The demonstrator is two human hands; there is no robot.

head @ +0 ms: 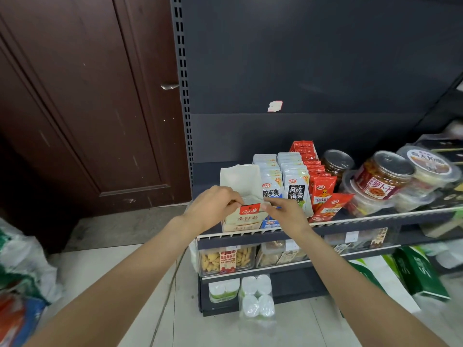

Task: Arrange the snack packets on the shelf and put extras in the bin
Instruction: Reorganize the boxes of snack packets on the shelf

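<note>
Left hand [213,205] grip pinching cream snack packet [246,214], right hand [285,209] grip pinching its other top corner, on shelf [375,216]

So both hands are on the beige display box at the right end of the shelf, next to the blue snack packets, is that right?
Not quite. The head view shows the beige display box at the left end of the shelf, not the right. The rest holds: the left hand and right hand are both on it, beside the blue snack packets.

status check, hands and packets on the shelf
Left hand and right hand both pinching a beige snack packet at the display box, shelf front left. Nothing in the way.
</note>
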